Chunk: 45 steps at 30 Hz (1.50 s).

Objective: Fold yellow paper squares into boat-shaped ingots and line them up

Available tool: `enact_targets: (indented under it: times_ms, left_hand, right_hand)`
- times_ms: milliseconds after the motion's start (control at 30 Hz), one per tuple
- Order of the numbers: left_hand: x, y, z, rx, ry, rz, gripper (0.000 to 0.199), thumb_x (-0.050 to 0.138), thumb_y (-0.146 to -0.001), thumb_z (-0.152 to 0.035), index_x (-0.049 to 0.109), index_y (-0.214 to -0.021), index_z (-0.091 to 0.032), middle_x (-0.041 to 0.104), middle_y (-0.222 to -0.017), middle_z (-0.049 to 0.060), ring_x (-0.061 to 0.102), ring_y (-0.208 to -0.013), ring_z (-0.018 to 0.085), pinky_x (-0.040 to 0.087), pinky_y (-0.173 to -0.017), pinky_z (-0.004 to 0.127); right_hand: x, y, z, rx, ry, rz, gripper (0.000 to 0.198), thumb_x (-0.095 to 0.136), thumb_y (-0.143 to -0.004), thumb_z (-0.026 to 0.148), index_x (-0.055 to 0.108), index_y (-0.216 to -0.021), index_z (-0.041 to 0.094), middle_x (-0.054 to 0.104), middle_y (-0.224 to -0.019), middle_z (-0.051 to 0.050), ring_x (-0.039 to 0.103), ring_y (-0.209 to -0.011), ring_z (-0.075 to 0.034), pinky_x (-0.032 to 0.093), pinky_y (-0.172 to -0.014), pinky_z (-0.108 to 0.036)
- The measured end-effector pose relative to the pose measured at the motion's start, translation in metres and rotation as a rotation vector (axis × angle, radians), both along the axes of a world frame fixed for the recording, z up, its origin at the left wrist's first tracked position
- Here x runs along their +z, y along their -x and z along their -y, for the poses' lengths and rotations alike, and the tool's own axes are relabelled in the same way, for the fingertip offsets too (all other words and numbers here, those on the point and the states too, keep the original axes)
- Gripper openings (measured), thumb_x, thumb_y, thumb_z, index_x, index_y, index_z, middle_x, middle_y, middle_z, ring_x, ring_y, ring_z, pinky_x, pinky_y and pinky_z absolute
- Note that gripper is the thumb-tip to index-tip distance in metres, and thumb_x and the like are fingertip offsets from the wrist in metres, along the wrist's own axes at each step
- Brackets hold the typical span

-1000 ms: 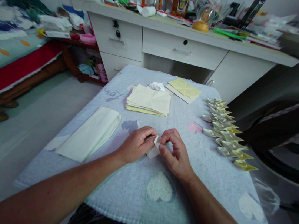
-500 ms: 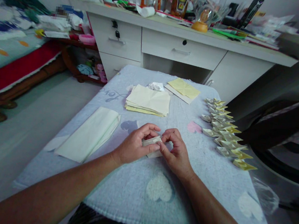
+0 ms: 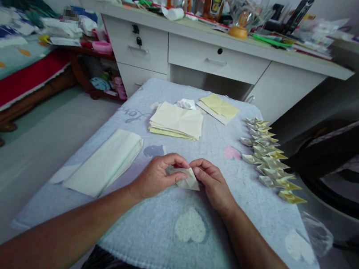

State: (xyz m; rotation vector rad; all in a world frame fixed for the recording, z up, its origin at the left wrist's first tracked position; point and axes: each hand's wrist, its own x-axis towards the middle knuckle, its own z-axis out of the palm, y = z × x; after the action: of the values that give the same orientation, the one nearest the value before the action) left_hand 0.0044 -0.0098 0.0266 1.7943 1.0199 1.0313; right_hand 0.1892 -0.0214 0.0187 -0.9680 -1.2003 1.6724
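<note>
A small folded piece of pale paper point(image 3: 191, 183) is held between my two hands above the cloth-covered table. My left hand point(image 3: 159, 173) is closed on its left part, thumb in front and fingers behind. My right hand point(image 3: 212, 180) pinches the paper's upper right edge between thumb and fingertips. Beyond the hands lies a stack of cream and yellow paper sheets point(image 3: 176, 120). To the right stand rows of several folded paper boats point(image 3: 266, 154), some white and some yellow. A large folded pale sheet point(image 3: 104, 162) rests to the left.
A crumpled white tissue point(image 3: 186, 104) and yellow and white sheets point(image 3: 219, 106) lie toward the table's far end. Behind stands a white desk point(image 3: 191, 57) crowded with bottles and small items. A bed point(image 3: 15, 78) is at left; a clear plastic bag point(image 3: 316, 233) hangs at the right edge.
The folded paper has turned, so a triangular face with a lower right corner now shows. My right hand's fingers have lowered and flattened against its edge. The view has shifted slightly.
</note>
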Motion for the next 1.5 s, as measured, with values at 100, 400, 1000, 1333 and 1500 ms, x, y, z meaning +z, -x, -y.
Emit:
enact_targets:
  times_ms: [100,400,1000,1333,1500]
  left_hand:
    - [0.0,0.001,0.001,-0.007,-0.02,0.008,0.011,0.07,-0.077,-0.021,0.066,-0.087,-0.017,0.068,-0.084,0.002,0.062,-0.079,0.014,0.05,-0.078,0.026]
    - [-0.001,0.001,-0.001,-0.05,0.057,0.031,0.019,0.073,-0.071,-0.02,0.061,-0.086,-0.017,0.06,-0.079,0.0,0.055,-0.078,0.014,0.045,-0.076,0.026]
    - [-0.012,-0.002,-0.005,-0.174,0.134,0.187,0.009,0.069,-0.079,-0.025,0.069,-0.078,-0.016,0.062,-0.081,0.003,0.057,-0.079,0.015,0.044,-0.076,0.027]
    - [-0.01,-0.002,-0.004,-0.191,0.171,0.19,0.015,0.067,-0.081,-0.029,0.068,-0.08,-0.014,0.056,-0.077,0.001,0.052,-0.074,0.013,0.04,-0.069,0.025]
    - [-0.009,-0.003,-0.003,-0.186,0.209,0.207,0.017,0.066,-0.082,-0.03,0.066,-0.081,-0.013,0.055,-0.077,0.001,0.051,-0.073,0.013,0.04,-0.068,0.024]
  right_hand:
    - [0.0,-0.001,-0.001,-0.008,0.021,-0.09,0.026,0.072,-0.077,0.04,0.058,-0.088,0.02,0.055,-0.069,0.004,0.043,-0.055,-0.009,0.03,-0.053,-0.022]
    - [0.0,-0.001,-0.002,-0.002,0.009,-0.133,0.033,0.078,-0.072,0.039,0.054,-0.083,0.021,0.057,-0.073,0.003,0.046,-0.058,-0.009,0.033,-0.056,-0.022]
    - [-0.003,0.0,-0.003,0.028,0.008,-0.108,0.029,0.077,-0.074,0.039,0.054,-0.078,0.021,0.05,-0.064,0.005,0.038,-0.053,-0.008,0.026,-0.05,-0.022]
    - [-0.006,0.0,-0.004,0.036,0.041,-0.16,0.029,0.076,-0.075,0.037,0.054,-0.08,0.019,0.054,-0.064,0.005,0.042,-0.052,-0.008,0.029,-0.05,-0.021]
    - [-0.006,0.0,-0.004,0.031,0.044,-0.155,0.029,0.076,-0.076,0.038,0.055,-0.08,0.019,0.055,-0.066,0.004,0.045,-0.055,-0.009,0.033,-0.053,-0.022]
